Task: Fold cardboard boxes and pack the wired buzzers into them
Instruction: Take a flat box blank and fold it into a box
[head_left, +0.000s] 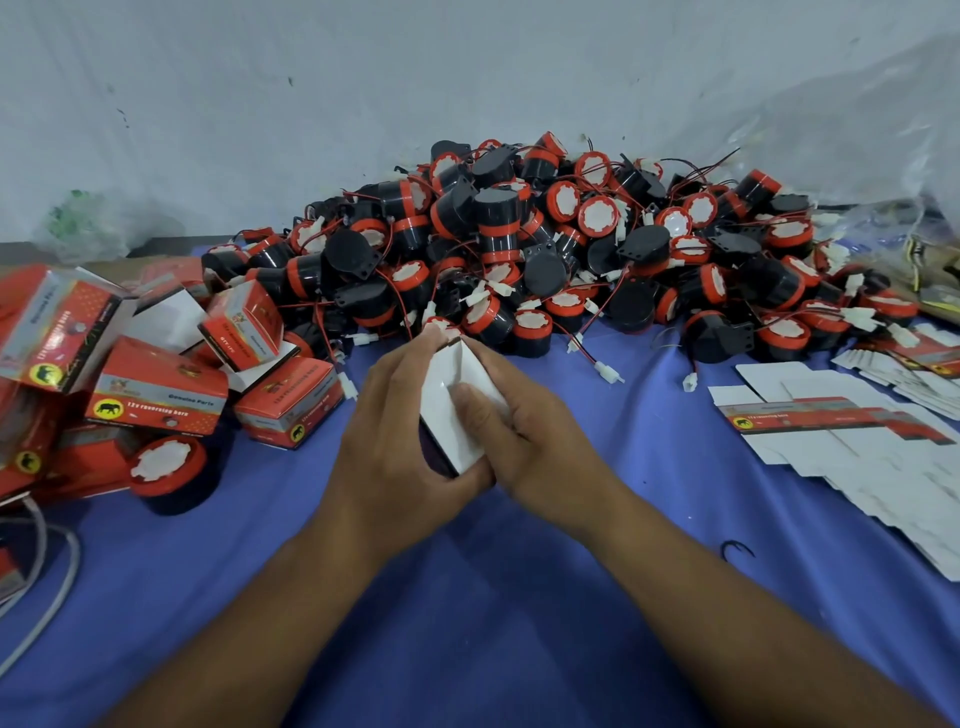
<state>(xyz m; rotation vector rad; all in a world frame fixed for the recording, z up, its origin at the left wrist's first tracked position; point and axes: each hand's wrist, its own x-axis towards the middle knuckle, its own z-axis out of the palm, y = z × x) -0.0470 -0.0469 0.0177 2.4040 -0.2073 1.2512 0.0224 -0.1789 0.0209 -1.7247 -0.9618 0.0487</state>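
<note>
I held one box in both hands, low over the blue cloth, just in front of the buzzers. My left hand was curled round its left side. My right hand held the other side, with the thumb flat on the white flap. If I pushed too hard, I thought the flap could bend the wrong way, or the half-made box could squash. The wires on the buzzers looked all mixed up, so pulling one out could drag more along with it. I counted two hands, one box in them, and one lone buzzer by the done boxes. There were about eight done boxes, some partly hidden. The buzzers and the flat boxes were too many to count.
</note>
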